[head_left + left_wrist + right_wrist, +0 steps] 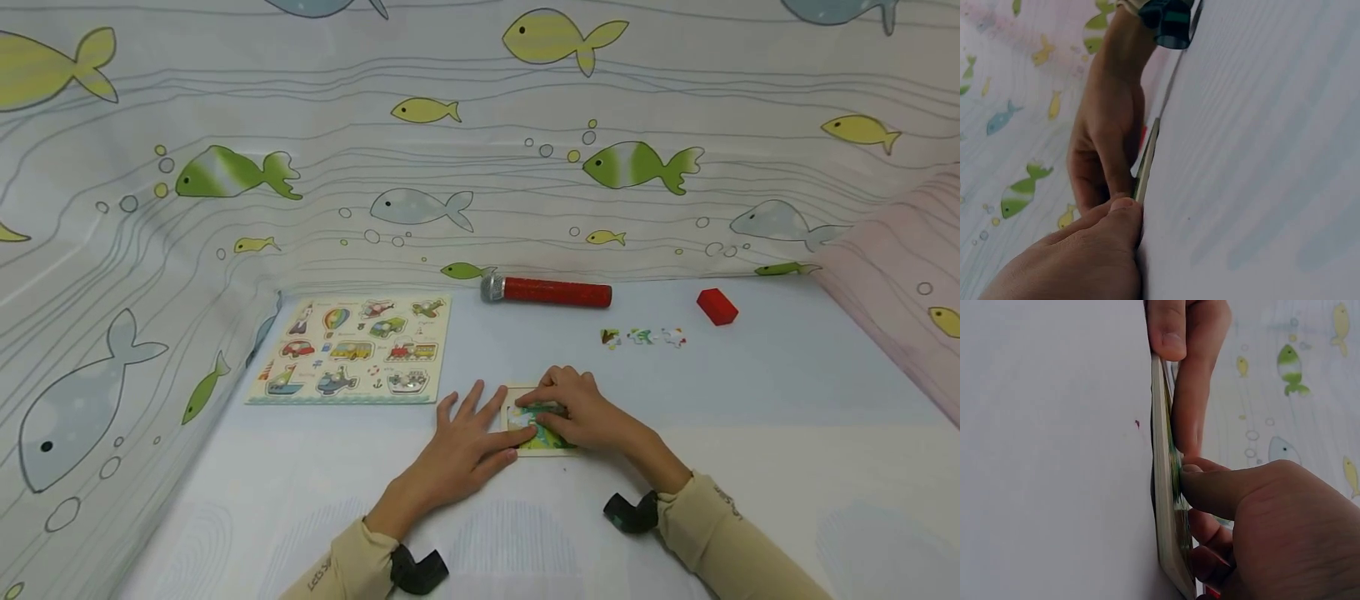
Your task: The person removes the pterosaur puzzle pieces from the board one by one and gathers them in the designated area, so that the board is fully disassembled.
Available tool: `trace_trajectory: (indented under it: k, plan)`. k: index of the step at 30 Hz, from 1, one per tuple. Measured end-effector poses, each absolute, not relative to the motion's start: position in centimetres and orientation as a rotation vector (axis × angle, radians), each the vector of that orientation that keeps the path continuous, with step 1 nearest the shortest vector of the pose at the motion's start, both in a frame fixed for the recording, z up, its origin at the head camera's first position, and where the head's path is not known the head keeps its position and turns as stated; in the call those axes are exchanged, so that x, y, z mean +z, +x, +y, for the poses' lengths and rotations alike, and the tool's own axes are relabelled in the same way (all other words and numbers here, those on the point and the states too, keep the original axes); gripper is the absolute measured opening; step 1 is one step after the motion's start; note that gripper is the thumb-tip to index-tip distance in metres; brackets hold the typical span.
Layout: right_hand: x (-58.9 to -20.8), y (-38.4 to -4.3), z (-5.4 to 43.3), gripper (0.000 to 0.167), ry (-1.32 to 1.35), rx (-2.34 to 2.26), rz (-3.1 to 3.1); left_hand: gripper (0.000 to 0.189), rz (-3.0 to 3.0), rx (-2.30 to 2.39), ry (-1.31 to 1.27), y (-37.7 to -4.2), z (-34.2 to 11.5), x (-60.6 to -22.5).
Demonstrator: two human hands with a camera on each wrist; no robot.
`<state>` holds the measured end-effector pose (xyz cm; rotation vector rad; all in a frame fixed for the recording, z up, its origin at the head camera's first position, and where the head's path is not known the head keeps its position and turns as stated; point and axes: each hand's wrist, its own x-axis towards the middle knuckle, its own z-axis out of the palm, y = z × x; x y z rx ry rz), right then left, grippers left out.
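A small jigsaw puzzle board [551, 452] with a pale frame and a green picture lies flat on the table before the person. The left hand [472, 442] has its fingers spread and fairly straight; its thumb is at the near left edge and its index finger reaches onto the picture. Over the upper right of the board, the right hand [581, 408] has curled fingers, with thumb and fingertips on a puzzle piece [531, 413] in the picture. The right hand covers part of that piece. In the right wrist view, the right thumb [1213, 487] meets the board's face.
Three loose jigsaw pieces [641, 337] lie in a row beyond the right hand. A red microphone [557, 292] and a red block [717, 307] are farther back. On the left is a larger vehicle puzzle board [348, 350]. Fish-patterned cloth [480, 167] rises behind the table.
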<state>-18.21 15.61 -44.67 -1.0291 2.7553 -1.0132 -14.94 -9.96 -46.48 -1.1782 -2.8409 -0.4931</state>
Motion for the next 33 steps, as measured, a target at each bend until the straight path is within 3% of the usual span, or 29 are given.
trace_trajectory:
  k: [33]
  plan:
    - [-44.76,-18.17,15.45,0.027,-0.933,-1.077,2.755,0.043,-2.856,-0.500,-1.205,-14.89,-9.94,-46.23]
